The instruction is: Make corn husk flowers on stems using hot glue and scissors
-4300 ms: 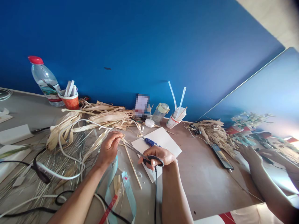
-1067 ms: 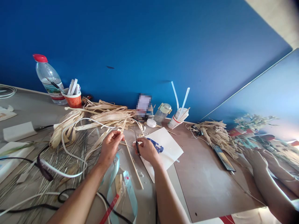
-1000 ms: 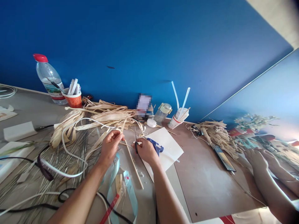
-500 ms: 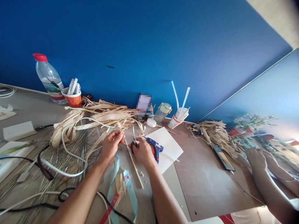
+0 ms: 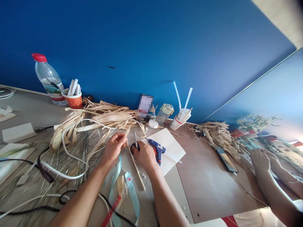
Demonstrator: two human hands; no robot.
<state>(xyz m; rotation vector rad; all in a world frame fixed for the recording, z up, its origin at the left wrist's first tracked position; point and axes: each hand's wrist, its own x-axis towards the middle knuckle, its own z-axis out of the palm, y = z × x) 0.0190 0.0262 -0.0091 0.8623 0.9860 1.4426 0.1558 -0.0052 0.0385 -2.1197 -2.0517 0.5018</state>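
Note:
My left hand (image 5: 115, 148) is closed, its thumb and forefinger pinching a small piece of dried husk (image 5: 127, 130) near the middle of the desk. Just to the right, my right hand (image 5: 145, 153) has its fingers around the black handles of the scissors (image 5: 135, 140), whose blades point away from me beside the husk. A thin pale stick (image 5: 136, 168) slants down between my two forearms. Close behind my right hand, a blue glue gun (image 5: 158, 151) lies on a white sheet (image 5: 174, 148).
Dried husks (image 5: 111, 116) and a white cable (image 5: 65, 145) spread at left. Behind stand a bottle (image 5: 50, 82), an orange cup (image 5: 74, 100), a jar (image 5: 163, 114) and a cup with straws (image 5: 179, 121). At right are a phone (image 5: 226, 160) and another person's hands (image 5: 260, 160).
The scissors and my right hand have shifted slightly down and left, away from the husk. My left hand has moved very little and still pinches the husk.

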